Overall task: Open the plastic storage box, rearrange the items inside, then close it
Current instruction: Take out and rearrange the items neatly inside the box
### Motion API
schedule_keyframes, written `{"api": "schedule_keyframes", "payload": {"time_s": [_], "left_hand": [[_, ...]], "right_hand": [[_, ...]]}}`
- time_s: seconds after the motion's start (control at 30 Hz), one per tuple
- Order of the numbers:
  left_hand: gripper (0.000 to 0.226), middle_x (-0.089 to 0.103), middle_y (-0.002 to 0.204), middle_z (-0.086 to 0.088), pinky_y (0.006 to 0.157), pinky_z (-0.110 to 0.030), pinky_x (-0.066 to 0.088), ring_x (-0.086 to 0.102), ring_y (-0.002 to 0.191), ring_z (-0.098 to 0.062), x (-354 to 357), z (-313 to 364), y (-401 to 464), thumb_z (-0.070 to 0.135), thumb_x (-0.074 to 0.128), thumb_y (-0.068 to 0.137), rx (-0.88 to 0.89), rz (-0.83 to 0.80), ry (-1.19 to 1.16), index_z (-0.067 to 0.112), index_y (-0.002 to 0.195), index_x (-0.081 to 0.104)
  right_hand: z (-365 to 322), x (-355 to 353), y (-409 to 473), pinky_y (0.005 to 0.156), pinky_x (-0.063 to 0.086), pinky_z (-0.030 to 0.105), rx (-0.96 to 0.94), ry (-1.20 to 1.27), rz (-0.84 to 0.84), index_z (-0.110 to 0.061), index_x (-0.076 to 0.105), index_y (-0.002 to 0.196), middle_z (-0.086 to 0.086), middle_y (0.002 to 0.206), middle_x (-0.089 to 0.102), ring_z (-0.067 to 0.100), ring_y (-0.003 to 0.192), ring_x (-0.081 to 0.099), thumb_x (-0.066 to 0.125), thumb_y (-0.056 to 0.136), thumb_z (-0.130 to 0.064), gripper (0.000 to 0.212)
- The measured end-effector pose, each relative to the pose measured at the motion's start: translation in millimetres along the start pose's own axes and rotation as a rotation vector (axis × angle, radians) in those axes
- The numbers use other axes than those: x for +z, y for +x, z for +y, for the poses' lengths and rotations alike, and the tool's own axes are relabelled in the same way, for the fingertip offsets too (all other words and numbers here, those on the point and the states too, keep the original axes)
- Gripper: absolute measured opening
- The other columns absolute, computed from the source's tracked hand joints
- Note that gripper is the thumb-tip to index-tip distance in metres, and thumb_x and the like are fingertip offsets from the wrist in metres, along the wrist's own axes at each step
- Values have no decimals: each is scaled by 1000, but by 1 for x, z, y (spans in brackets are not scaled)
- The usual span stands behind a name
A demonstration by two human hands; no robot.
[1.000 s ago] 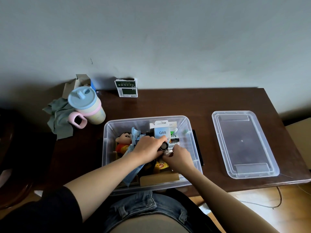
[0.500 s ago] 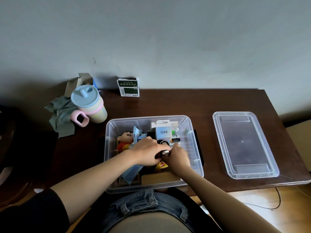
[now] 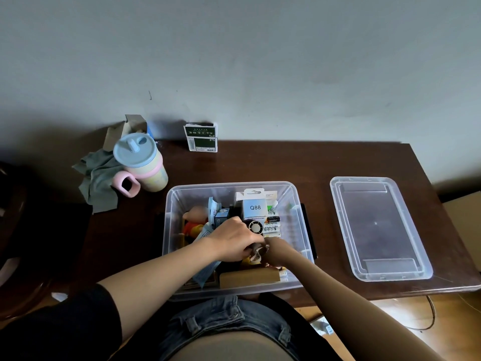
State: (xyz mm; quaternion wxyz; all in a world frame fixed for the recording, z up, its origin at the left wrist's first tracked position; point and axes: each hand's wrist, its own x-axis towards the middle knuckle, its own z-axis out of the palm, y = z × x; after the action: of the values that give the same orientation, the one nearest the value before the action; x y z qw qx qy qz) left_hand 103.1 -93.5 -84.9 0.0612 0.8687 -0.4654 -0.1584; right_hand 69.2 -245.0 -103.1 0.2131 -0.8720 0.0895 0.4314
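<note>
The table [image 3: 260, 165] carries the open box [image 3: 299, 230] at its near edge, long axis running away from the person, lid [image 3: 377, 227] flat to its right. Both hands have slid nearer since a second ago. The left hand [image 3: 234, 241] and right hand [image 3: 279, 250] curl over a small object [image 3: 256, 252]; it is too hidden to name, and their grip is unclear.

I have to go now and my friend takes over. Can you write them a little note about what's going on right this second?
Left hand: inside the storage box, fingers curled on a small item I cannot identify.
Right hand: also in the box, beside the left; its grip is hidden.
Lid: off, lying flat on the table to the right of the box.
Done: box opened.
Left: finish rearranging the items, such as the Q88 package, then put the lid back on.
</note>
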Motion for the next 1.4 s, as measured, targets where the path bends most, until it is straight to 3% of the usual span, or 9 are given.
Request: {"api": "schedule_keyframes", "payload": {"time_s": [0.17,0.37,0.53,0.63,0.73,0.83,1.1,1.27,1.4], "left_hand": [[32,69,86,-1,89,-36,40,62,82,-25,3,0,3,29,47,87,38,-28,52,29,117,58],[27,68,84,-6,80,-31,35,60,79,-28,8,2,2,38,47,96,-14,60,-31,25,116,58],[19,68,81,-5,69,-27,26,60,76,-28,9,3,1,33,53,94,-90,120,-96,18,103,60],[21,66,78,-6,70,-28,30,60,73,-28,9,1,2,36,55,93,-76,117,-121,16,96,55],[24,66,77,-6,74,-27,31,60,75,-27,10,-1,1,37,57,93,-79,102,-161,14,98,55],[23,66,74,-5,76,-26,34,58,74,-27,12,-1,-1,35,59,92,-92,126,-223,14,97,56],[20,66,79,-7,69,-26,30,57,84,-27,12,-1,-5,32,60,91,-88,148,-256,14,99,56],[23,66,85,-7,79,-28,34,58,87,-28,7,-3,-7,33,60,91,-77,110,-202,16,105,55],[36,64,109,-1,96,-27,30,53,106,-19,1,-10,-20,35,61,88,-90,164,-198,20,121,55]], "right_hand": [[-1,4,2,59,36,28,9,-117,-15,-6,60,83,15,84,64,23,77,51,51,85,-11,11],[-3,5,6,50,33,25,14,-123,-5,-13,47,63,14,80,64,21,75,53,50,91,-27,32],[-1,-6,4,73,51,31,29,-165,-26,0,68,90,12,93,72,20,79,62,58,90,-17,19],[3,-11,-1,59,47,27,6,-297,-30,3,67,103,11,87,66,26,86,63,57,85,-1,21],[1,-8,-5,64,42,30,11,-396,-18,1,59,81,10,75,52,26,77,53,50,86,2,10],[-1,-5,-5,68,37,27,30,-442,16,-11,36,60,3,64,38,20,65,44,49,86,1,32],[-3,-6,-7,68,40,26,45,-462,33,-12,34,61,1,65,37,20,73,47,48,86,2,32],[-3,-12,-11,50,39,23,65,-281,44,-8,42,63,7,69,49,22,66,51,46,90,-3,28],[-2,-24,-16,80,57,41,8,-93,57,9,66,99,21,96,71,31,88,70,49,90,-5,24]]}}
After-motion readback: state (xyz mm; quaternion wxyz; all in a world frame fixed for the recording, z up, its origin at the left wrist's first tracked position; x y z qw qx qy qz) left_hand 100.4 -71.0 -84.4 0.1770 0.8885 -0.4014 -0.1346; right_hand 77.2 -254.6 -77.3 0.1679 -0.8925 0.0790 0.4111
